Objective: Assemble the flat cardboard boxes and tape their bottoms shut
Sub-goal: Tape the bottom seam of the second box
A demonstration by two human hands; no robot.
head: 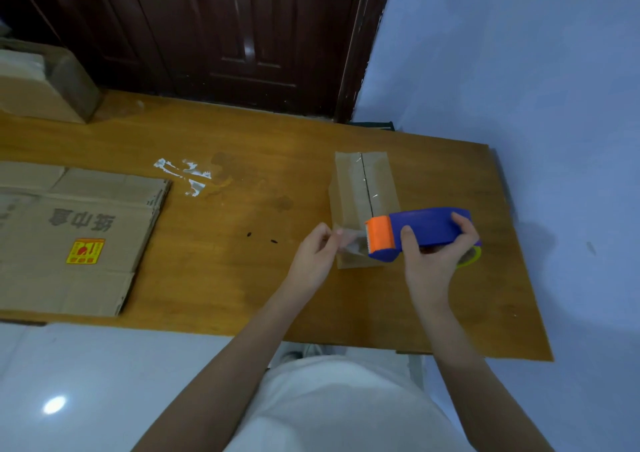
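Blue dispenser: gripped by right hand, above small box
Left hand: pinches clear tape end

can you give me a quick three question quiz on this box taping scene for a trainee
1. True or false: the right hand grips the blue and orange plastic tape dispenser.
2. What do the left hand fingers pinch? A) a flap of the small brown cardboard box B) the free end of the clear tape C) nothing
3. Fill in: the stack of flat printed cardboard sheets lies on the wooden table to the person's ____.

Key: 1 true; 2 B; 3 left
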